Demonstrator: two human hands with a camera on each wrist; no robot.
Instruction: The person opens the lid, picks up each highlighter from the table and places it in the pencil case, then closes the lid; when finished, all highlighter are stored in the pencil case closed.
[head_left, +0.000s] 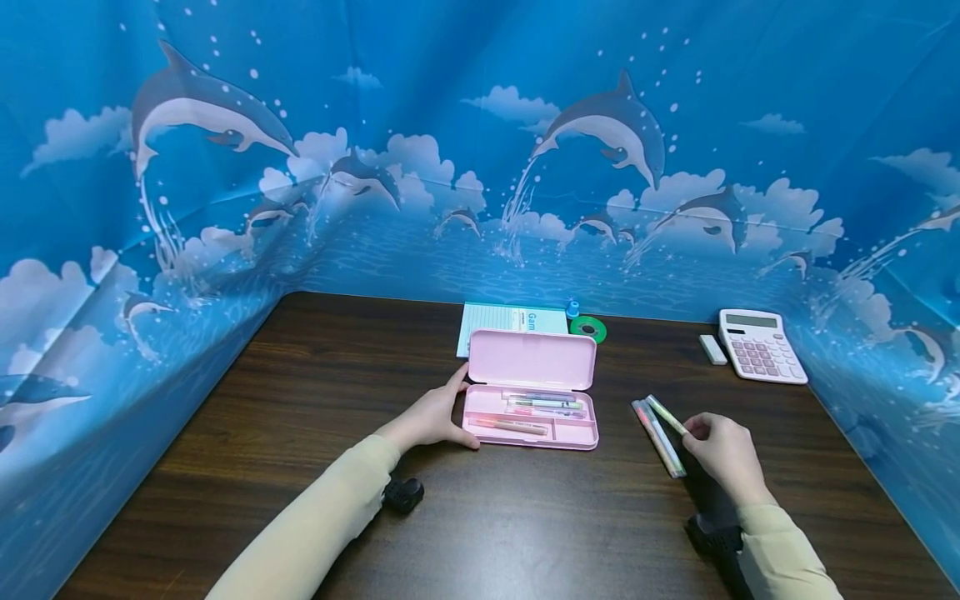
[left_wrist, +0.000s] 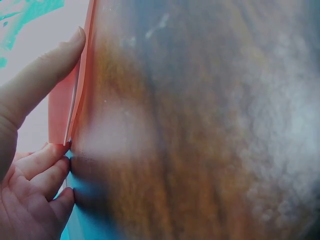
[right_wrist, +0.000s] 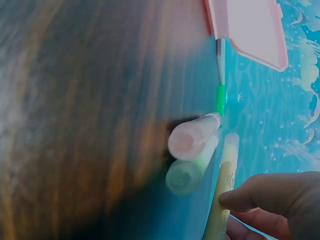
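A pink pencil case [head_left: 533,442] lies open on the table with several pens [head_left: 543,406] in its tray. My left hand [head_left: 429,414] grips its left end, thumb at the front corner and fingers near the hinge; in the left wrist view the thumb [left_wrist: 47,70] lies along the pink edge. Further right, my right hand [head_left: 723,450] pinches a yellow marker [head_left: 666,414] between thumb and fingers. In the right wrist view this yellow marker [right_wrist: 223,192] has a clear pale end. Beside it a pink-ended marker [right_wrist: 187,140] and a green-ended marker [right_wrist: 185,175] lie together on the table.
Behind the case lie a light-blue notebook [head_left: 491,318], a green tape roll [head_left: 588,328] and a small blue bottle [head_left: 572,309]. At the back right are a white eraser-like block [head_left: 712,349] and a calculator [head_left: 762,346]. A dolphin-print cloth [head_left: 420,250] borders the dark wooden table [head_left: 337,358].
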